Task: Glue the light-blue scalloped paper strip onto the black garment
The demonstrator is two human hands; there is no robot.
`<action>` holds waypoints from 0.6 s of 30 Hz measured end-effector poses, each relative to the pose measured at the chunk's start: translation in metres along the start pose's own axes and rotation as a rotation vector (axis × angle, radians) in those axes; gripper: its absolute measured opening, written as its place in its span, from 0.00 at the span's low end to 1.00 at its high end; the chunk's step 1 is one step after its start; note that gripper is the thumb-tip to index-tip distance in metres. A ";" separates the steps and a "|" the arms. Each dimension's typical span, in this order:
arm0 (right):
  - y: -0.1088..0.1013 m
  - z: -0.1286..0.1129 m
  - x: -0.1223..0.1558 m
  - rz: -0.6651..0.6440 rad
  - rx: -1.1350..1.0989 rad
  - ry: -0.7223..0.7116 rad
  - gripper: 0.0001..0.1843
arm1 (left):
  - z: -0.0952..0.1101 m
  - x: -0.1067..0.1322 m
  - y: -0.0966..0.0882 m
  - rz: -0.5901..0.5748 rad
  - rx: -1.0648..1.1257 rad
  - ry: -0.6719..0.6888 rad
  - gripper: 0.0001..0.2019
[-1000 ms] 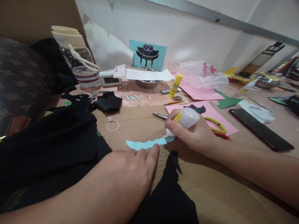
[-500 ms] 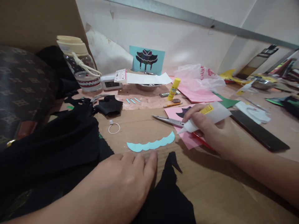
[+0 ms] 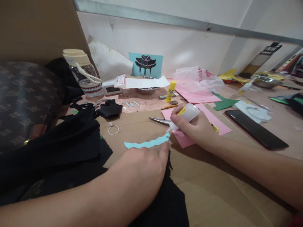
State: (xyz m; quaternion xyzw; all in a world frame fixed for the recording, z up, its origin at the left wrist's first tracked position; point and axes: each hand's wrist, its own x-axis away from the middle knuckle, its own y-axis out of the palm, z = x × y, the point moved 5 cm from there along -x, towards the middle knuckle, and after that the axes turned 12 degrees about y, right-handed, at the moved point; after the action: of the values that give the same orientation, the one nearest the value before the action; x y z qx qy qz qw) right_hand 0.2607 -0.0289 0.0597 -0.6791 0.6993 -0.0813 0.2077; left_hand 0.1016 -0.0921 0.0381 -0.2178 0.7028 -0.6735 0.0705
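Note:
A light-blue paper strip [image 3: 146, 144] with a scalloped edge lies on the cardboard [image 3: 213, 176]. My left hand [image 3: 144, 167] rests palm down along its lower edge, fingers stretched forward; the index fingertip is near the strip's right end. Whether it presses on the paper I cannot tell. In my right hand [image 3: 193, 126] is a white squeeze glue bottle [image 3: 189, 112], tilted with its nozzle down at the strip's right tip. Scissors [image 3: 161, 120] lie behind the bottle, partly hidden by it. Black cloth [image 3: 163, 201] is beneath and beside my left hand.
A glue stick [image 3: 170, 91], a pencil [image 3: 169, 107] and small blue paper slivers [image 3: 132, 104] lie beyond the strip. Pink paper [image 3: 222, 124] and a black phone [image 3: 257, 129] are on the right. At left stand a bottle [image 3: 88, 80] and a patterned bag [image 3: 26, 94].
My right hand has brought the glue bottle left and tipped it more upright, its nozzle now at the strip's right end. My left hand has shifted closer to that end.

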 end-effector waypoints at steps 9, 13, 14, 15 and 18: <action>-0.003 0.009 -0.004 -0.039 0.064 0.011 0.17 | -0.007 -0.015 0.013 -0.052 -0.079 0.002 0.38; 0.002 0.006 0.001 -0.049 0.109 0.006 0.15 | -0.006 -0.012 0.017 -0.025 -0.048 0.030 0.41; 0.003 0.006 0.002 -0.059 0.125 0.007 0.15 | -0.006 -0.011 0.017 0.002 -0.050 0.036 0.40; 0.004 0.005 0.004 -0.064 0.140 0.007 0.15 | -0.006 -0.011 0.018 0.025 -0.058 0.040 0.40; 0.002 0.005 0.003 -0.041 0.166 0.001 0.15 | -0.006 -0.011 0.020 0.048 -0.081 0.054 0.41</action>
State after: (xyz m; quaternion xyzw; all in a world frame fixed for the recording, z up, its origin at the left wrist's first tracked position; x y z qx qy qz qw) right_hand 0.2611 -0.0310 0.0535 -0.6737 0.6761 -0.1434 0.2615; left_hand 0.1045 -0.0827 0.0167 -0.1854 0.7361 -0.6483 0.0589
